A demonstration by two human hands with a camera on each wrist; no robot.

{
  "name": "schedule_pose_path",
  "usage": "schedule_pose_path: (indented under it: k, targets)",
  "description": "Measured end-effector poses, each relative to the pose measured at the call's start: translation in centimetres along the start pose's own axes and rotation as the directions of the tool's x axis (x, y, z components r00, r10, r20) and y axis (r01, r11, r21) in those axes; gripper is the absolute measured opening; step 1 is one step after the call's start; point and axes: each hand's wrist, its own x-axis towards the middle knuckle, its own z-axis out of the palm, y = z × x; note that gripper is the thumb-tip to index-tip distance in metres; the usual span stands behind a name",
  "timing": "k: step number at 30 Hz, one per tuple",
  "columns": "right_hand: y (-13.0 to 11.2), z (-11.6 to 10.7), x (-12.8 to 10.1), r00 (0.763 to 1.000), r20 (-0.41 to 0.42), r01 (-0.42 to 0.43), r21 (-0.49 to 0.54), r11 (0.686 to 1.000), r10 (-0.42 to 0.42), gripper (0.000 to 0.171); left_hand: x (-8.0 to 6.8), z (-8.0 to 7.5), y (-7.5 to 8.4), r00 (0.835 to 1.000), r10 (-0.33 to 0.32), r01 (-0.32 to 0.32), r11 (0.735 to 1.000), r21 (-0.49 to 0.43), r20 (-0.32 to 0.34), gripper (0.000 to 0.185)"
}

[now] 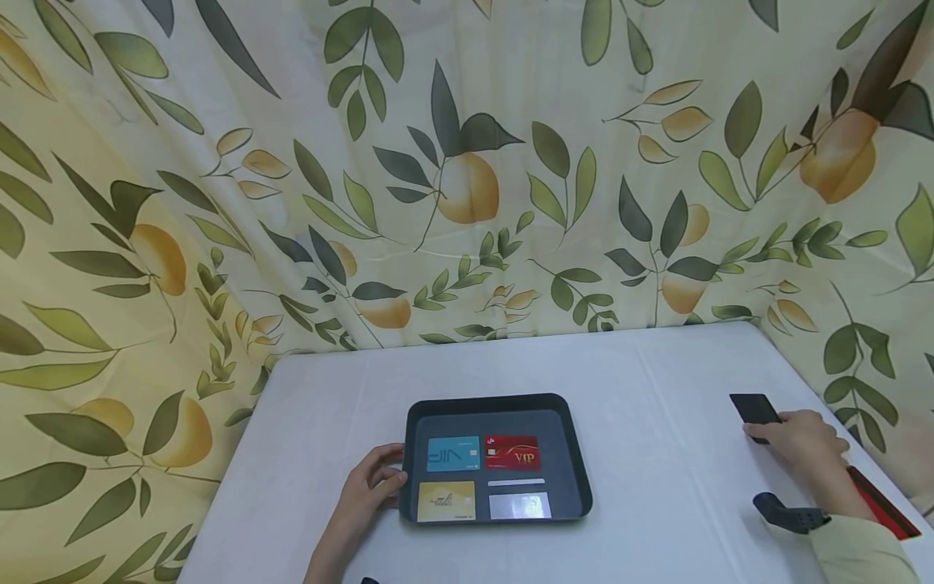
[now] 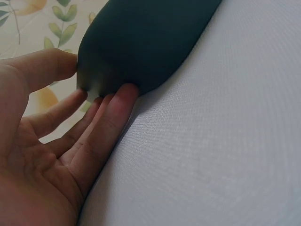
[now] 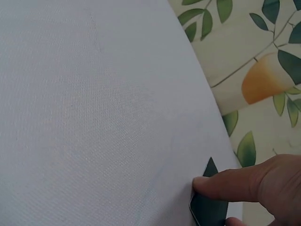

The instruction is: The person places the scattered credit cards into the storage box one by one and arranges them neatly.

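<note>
Black and flat, the card [image 1: 755, 408] lies on the desk [image 1: 657, 381] far right of the tray [image 1: 576, 454], pinched by the right hand [image 1: 803, 442]. This dark tray holds four cards: blue [image 1: 453, 453], red [image 1: 511, 452], yellow [image 1: 446, 500], silver [image 1: 520, 504]. The left hand [image 1: 368, 487] touches its left edge with relaxed fingers.

Fingers [image 2: 110, 113] against dark tray [image 2: 146, 42]

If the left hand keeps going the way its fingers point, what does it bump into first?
The left hand already touches the dark tray at its left rim, so it meets the tray first; the blue card probably lies next.
</note>
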Motion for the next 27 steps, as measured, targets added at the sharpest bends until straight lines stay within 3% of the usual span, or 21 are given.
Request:
schedule_pose_path:
  k: [11, 19, 27]
  targets:
    - [0.46, 0.44, 0.20, 0.996, -0.055, 0.077, 0.104, 0.992, -0.072, 0.080, 0.16, -0.04, -0.16, 1.000, 0.001, -0.001, 1.000, -0.007, 0.003, 0.059]
    - [0.48, 0.47, 0.02, 0.987, -0.079, 0.149, 0.117, 0.982, -0.140, 0.081, 0.12, -0.04, -0.06, 1.000, 0.001, -0.001, 1.000, -0.007, 0.005, 0.059]
    - [0.29, 0.45, -0.12, 0.991, -0.013, 0.136, 0.121, 0.983, -0.136, 0.081, 0.12, -0.06, -0.05, 1.000, 0.000, 0.000, 1.000, -0.009, 0.008, 0.059]
